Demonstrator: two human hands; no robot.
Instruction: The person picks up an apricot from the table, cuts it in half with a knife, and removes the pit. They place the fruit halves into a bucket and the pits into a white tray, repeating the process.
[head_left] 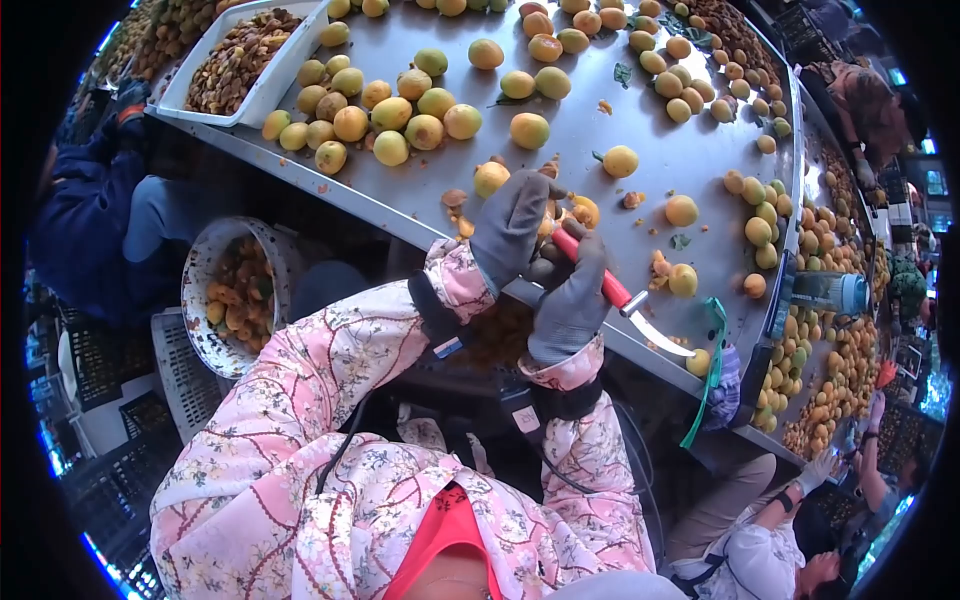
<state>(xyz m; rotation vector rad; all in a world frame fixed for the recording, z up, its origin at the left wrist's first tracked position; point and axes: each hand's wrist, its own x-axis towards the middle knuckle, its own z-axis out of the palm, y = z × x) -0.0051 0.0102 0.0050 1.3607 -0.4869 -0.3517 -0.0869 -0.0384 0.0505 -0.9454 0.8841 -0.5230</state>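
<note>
My right hand (572,290), in a grey glove, is closed around a knife (612,288) with a red handle. Its curved, shiny blade points away to the lower right, above the table edge. My left hand (510,228), gloved the same way, has its fingers curled over an apricot (550,218), mostly hidden between the two hands. Orange cut flesh (584,210) shows just beyond my fingers. Close by on the metal table (560,150) lie a whole apricot (491,179) and small scraps of flesh (456,200).
Many yellow-green apricots (391,115) lie across the table. A white tray (185,85) of pits stands at the far left. Below left is a bucket (192,300) of cut fruit. A green strap (716,370), a purple bundle (722,395) and a bottle (830,290) are at right. Other people sit nearby.
</note>
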